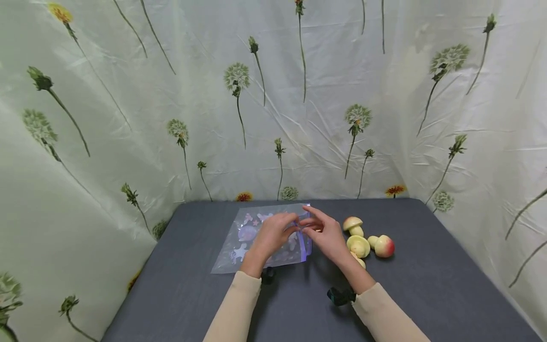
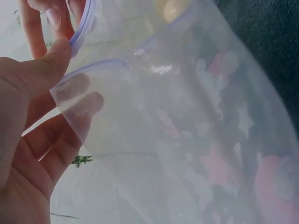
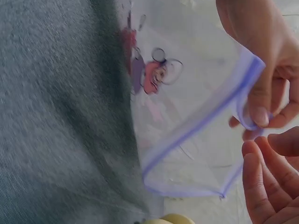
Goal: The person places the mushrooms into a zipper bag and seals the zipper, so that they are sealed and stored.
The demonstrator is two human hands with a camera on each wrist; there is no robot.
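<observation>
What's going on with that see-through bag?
A person's left hand pinches the purple rim of an open clear bag. The right hand is close beside it; whether it grips the bag is unclear. Mushroom-shaped things lie on the dark table, to the bag's right.

On the flat, dark grey tabletop (image 1: 179, 299) lie at least four glossy, pale-yellow mushroom-shaped pieces (image 1: 358, 246), clustered toward the right, two with red-tinted caps.

Plain cream sleeves (image 1: 234, 306), wrist-worn devices (image 1: 340, 297) — small, black
</observation>
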